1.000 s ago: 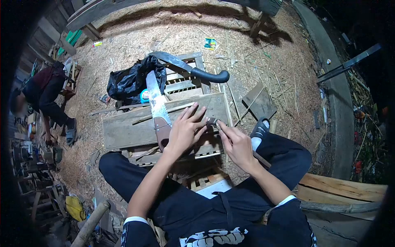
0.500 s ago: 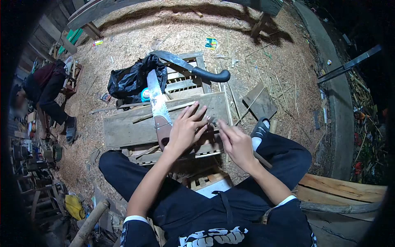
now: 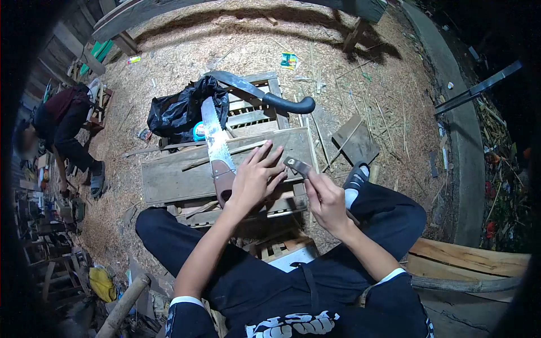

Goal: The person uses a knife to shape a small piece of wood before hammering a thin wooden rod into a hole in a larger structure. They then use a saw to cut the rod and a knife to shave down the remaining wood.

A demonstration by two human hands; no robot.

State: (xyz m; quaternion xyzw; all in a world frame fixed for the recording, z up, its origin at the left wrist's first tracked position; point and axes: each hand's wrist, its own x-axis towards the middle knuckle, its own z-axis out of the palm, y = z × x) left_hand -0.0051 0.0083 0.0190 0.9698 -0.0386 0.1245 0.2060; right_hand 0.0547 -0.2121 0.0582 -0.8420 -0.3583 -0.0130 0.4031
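So the small metal piece (image 3: 297, 165) is pinched in the right hand (image 3: 325, 200), fingers clamped on its lower end, lifted just off the plank (image 3: 174, 177). Left hand (image 3: 252, 181) sits right beside it, fingers spread flat on the wood. Saw (image 3: 214, 146) lies just left of that hand, machete (image 3: 259, 93) further out.
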